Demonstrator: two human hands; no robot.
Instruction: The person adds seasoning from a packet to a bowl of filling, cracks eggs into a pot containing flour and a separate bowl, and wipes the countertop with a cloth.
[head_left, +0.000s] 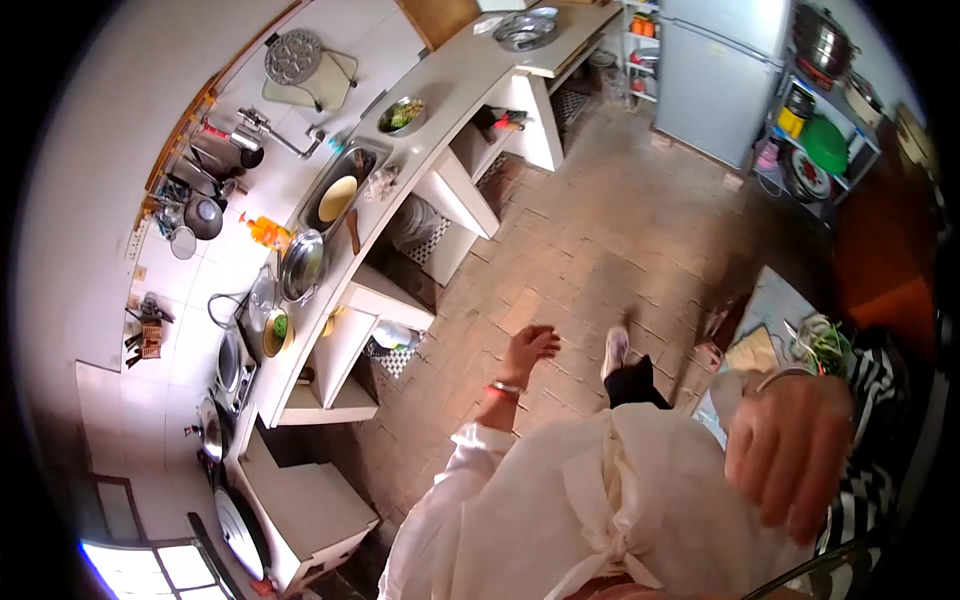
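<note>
My left hand hangs over the tiled floor, with a red band at its wrist and a white sleeve behind. Its fingers are loosely bent and apart, and it holds nothing. Close to the camera on the right, my right hand is closed, with the fingers folded down. A grey, flat-looking piece and a pale curved edge show just beyond its knuckles; what the hand grips is not clear. Behind it stands a low, light-coloured table with a tan board and a heap of green vegetables.
Along the left runs a counter with a sink, a bowl of greens, pots and a yellow bottle. A fridge and a loaded rack stand at the back. Black-and-white striped cloth lies at the right.
</note>
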